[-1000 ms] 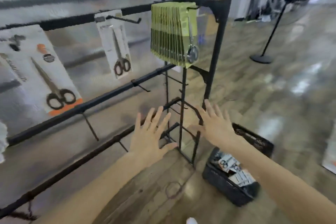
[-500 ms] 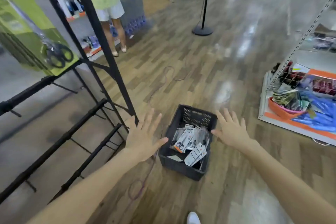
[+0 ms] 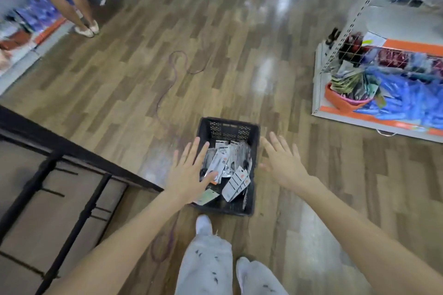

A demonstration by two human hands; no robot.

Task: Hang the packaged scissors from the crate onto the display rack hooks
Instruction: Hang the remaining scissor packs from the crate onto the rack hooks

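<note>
Hands spread and empty, left hand (image 3: pixel 189 172) and right hand (image 3: pixel 282 163) hover over crate (image 3: pixel 229 127); jumbled scissor packs (image 3: pixel 236 182) could snag together when lifted.

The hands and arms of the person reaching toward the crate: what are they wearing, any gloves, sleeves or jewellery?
Nothing is worn on either one. The left hand and the right hand are bare, with no gloves, and no rings or watch can be made out. Both forearms are uncovered as far as the picture shows, with no sleeve in view. Lower down are light grey trousers with small dark flecks.
</note>
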